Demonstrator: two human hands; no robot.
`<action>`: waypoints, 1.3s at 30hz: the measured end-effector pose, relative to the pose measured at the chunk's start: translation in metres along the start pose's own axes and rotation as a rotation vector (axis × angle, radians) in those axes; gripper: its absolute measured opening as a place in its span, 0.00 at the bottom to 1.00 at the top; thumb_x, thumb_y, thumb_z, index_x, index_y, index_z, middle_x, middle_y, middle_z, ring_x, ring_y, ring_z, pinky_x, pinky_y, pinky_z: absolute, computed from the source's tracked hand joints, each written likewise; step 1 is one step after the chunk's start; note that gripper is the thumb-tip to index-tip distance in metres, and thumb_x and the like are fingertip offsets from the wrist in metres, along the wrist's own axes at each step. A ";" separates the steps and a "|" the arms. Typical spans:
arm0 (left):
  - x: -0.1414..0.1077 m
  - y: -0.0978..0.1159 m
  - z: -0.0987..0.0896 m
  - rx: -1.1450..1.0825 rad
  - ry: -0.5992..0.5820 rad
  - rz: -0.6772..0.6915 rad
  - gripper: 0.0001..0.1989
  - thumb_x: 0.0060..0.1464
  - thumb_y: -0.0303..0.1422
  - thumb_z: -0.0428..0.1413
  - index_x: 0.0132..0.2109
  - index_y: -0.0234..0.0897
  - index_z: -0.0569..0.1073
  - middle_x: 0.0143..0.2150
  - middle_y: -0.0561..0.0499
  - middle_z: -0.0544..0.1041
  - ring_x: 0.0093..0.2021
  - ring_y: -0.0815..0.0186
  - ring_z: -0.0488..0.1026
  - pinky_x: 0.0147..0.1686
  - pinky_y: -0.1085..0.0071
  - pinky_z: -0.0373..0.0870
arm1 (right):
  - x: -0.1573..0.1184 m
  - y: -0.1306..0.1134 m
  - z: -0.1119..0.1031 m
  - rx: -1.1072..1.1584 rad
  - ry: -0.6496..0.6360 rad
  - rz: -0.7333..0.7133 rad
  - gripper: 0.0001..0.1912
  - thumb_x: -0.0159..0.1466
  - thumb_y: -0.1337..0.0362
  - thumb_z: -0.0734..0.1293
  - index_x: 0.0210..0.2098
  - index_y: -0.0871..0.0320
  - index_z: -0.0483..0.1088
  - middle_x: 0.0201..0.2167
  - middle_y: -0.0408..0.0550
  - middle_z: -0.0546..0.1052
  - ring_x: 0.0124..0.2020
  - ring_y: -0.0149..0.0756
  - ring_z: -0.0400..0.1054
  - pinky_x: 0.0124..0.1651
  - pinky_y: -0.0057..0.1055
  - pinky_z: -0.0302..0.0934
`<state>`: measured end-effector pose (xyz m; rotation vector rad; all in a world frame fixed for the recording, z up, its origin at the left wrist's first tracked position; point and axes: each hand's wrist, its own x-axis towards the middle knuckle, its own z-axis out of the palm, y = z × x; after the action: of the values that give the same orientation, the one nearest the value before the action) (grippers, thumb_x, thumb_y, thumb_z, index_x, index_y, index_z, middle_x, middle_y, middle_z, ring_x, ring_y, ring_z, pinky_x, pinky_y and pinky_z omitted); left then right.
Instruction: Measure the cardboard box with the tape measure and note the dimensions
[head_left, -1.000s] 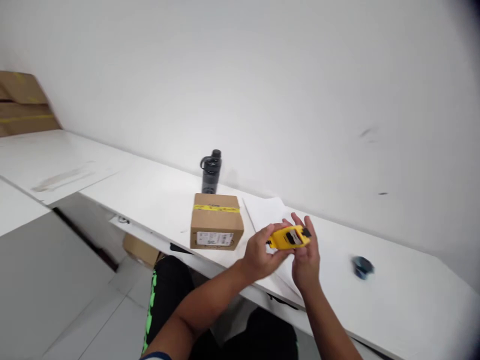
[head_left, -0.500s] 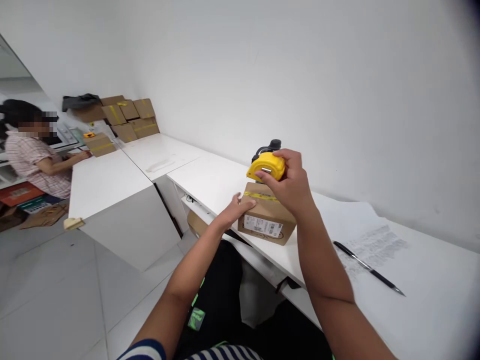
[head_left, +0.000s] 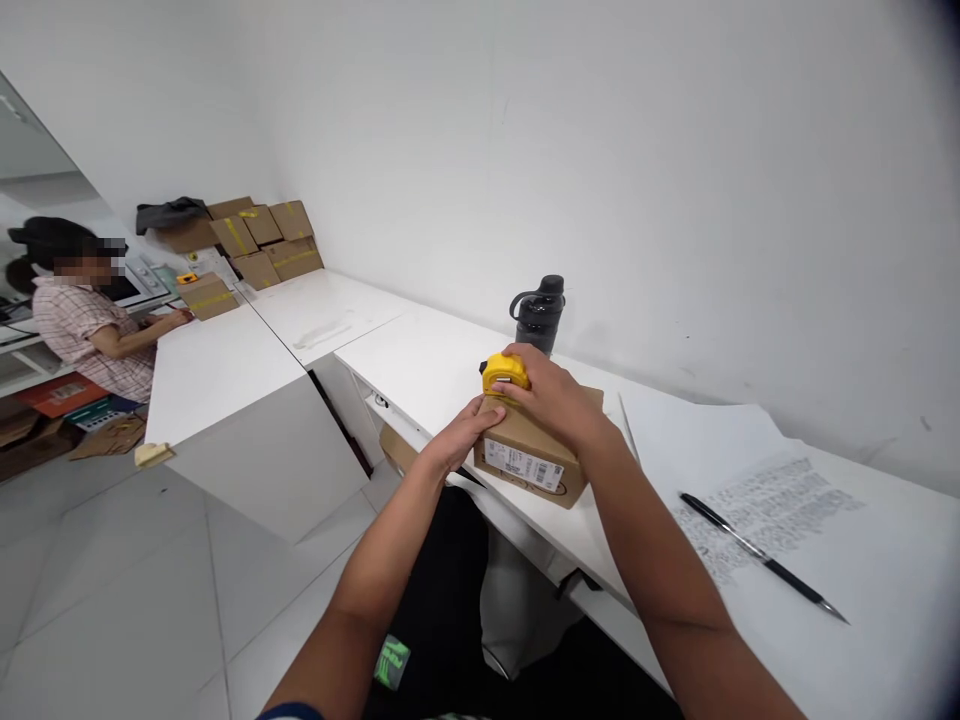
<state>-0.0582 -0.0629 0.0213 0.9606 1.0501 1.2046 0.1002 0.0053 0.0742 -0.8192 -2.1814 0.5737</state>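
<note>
My right hand (head_left: 551, 392) is closed around a yellow tape measure (head_left: 505, 370), with the fingers over its top and the thumb along its near side. I hold it at the top left of a brown cardboard box (head_left: 517, 428); I cannot tell if the two touch. My left hand (head_left: 461, 437) holds the left end of the box, with the thumb on top and the fingers bent down by the side.

The box sits by the front edge of the white bench (head_left: 442, 340). A white label (head_left: 523, 465) with black print is stuck on the side that faces me. Behind the box, by the back edge of the bench and near the wall, a dark bottle (head_left: 540, 315) stands up straight. To the right of the box lie white papers (head_left: 686, 430), and some have lots of writing. A black and silver pen (head_left: 757, 550) lies on them, with its tip toward the right end of the bench.

Far to the left, brown boxes (head_left: 270, 240) are piled against the wall. Another person (head_left: 97, 330) is at the left edge of the other bench (head_left: 240, 345), near a taped box (head_left: 214, 298) with a small yellow thing (head_left: 187, 279) on top.
</note>
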 end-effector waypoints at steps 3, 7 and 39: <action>-0.001 0.000 0.003 -0.011 0.030 -0.004 0.31 0.50 0.44 0.63 0.57 0.37 0.67 0.52 0.45 0.76 0.48 0.60 0.75 0.47 0.67 0.69 | -0.002 0.000 -0.001 -0.033 -0.021 0.012 0.23 0.65 0.53 0.63 0.58 0.47 0.62 0.52 0.50 0.72 0.45 0.48 0.71 0.44 0.43 0.65; -0.004 0.002 0.009 -0.021 0.058 0.012 0.35 0.50 0.44 0.63 0.63 0.39 0.63 0.55 0.43 0.75 0.50 0.57 0.74 0.50 0.63 0.69 | -0.005 -0.002 -0.004 -0.055 -0.104 0.023 0.26 0.67 0.54 0.60 0.64 0.44 0.56 0.56 0.50 0.69 0.50 0.48 0.69 0.48 0.43 0.65; 0.020 -0.026 0.010 0.257 0.412 0.417 0.23 0.56 0.36 0.52 0.59 0.40 0.70 0.60 0.47 0.72 0.58 0.57 0.68 0.58 0.60 0.63 | -0.080 0.018 -0.129 -0.064 -0.080 0.415 0.25 0.55 0.55 0.68 0.52 0.43 0.67 0.43 0.41 0.78 0.40 0.42 0.72 0.39 0.35 0.65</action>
<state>-0.0411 -0.0461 -0.0036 1.2000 1.3975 1.6897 0.2471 -0.0196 0.1074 -1.3192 -2.1184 0.7510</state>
